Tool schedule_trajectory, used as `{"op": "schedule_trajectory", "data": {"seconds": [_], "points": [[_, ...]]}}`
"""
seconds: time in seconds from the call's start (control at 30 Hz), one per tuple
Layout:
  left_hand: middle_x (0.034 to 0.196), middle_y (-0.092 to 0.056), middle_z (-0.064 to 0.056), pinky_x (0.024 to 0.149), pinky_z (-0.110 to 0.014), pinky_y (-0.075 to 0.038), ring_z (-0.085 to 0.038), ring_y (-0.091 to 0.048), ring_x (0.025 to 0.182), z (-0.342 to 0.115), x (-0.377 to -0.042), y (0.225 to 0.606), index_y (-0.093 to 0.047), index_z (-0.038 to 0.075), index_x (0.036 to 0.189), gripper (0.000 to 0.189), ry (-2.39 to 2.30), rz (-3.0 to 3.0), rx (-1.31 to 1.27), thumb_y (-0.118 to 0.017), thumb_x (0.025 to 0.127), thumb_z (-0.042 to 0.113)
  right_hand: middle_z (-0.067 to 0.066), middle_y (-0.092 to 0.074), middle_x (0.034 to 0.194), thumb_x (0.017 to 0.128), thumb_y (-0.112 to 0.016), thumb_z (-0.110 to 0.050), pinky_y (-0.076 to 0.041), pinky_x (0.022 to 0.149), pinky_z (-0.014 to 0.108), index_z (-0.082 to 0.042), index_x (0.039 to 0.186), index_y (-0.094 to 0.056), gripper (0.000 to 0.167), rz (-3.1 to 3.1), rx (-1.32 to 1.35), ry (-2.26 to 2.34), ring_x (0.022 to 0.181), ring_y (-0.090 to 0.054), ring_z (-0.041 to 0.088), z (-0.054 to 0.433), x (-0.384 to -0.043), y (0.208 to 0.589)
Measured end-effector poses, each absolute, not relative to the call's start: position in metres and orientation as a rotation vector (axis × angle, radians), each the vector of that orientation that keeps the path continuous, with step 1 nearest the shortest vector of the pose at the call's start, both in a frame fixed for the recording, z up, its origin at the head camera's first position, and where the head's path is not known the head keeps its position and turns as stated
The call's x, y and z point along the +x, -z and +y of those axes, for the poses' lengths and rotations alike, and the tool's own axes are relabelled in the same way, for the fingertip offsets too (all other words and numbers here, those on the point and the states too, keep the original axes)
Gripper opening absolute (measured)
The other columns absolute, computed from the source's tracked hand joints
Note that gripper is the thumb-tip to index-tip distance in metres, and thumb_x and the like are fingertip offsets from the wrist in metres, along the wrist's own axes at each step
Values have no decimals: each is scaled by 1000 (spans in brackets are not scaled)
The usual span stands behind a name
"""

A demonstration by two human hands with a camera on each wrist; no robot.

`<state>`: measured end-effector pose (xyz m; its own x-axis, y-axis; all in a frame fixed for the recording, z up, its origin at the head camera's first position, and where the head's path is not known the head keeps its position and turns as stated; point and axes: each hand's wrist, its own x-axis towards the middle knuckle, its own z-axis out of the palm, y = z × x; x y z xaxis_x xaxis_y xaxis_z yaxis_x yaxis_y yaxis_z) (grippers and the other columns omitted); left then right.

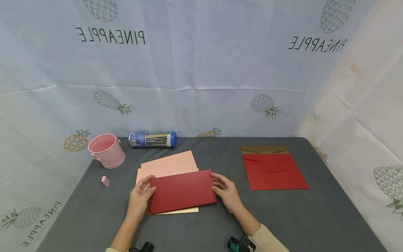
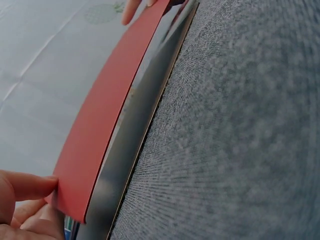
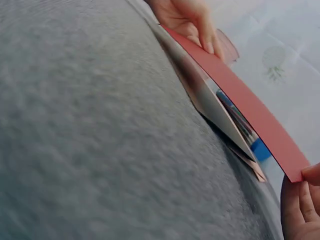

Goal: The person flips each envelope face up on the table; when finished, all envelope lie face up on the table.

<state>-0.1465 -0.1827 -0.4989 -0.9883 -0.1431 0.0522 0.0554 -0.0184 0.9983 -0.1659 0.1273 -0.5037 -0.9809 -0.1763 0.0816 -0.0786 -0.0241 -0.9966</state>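
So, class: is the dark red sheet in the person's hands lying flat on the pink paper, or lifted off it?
Lifted. In both wrist views the dark red sheet hangs above the pink paper with a gap beneath, left hand and right hand holding its ends.

A small pink metal bucket point(image 1: 106, 150) with side handles is seen at the left of the grey felt-covered table point(image 1: 283, 217). Just to its right, along the back edge, a clear plastic tube of pencils with a blue cap point(image 1: 152, 139) is laid on its side. A small pink eraser block point(image 1: 105, 181) is placed below the bucket. At centre right, a stack of red and brown paper envelopes point(image 1: 272, 168) is laid flat. A white cloth backdrop printed with pineapples point(image 1: 201, 70) is hung behind.
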Motion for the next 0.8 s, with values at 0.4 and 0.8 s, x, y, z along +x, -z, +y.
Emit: {"op": "schedule_trajectory", "data": {"seconds": [0.4, 0.8], "points": [[115, -59, 4, 86, -17, -51, -1, -62, 105, -181, -146, 504, -39, -12, 135, 51, 2305, -2087, -192, -60, 89, -2, 1, -62, 111, 87, -64, -3, -54, 73, 21, 10, 134, -45, 52, 1855, -200, 2371, 91, -63, 5, 147, -174, 502], [112, -61, 2, 83, -17, -52, -3, -64, 101, -182, -146, 503, -42, -9, 135, 50, 2253, -2116, -185, -60, 89, -1, 2, -67, 104, 89, -63, -3, -55, 71, 23, 10, 134, -43, 52, 1830, -279, 2341, 89, -66, 7, 149, -174, 504]]}}
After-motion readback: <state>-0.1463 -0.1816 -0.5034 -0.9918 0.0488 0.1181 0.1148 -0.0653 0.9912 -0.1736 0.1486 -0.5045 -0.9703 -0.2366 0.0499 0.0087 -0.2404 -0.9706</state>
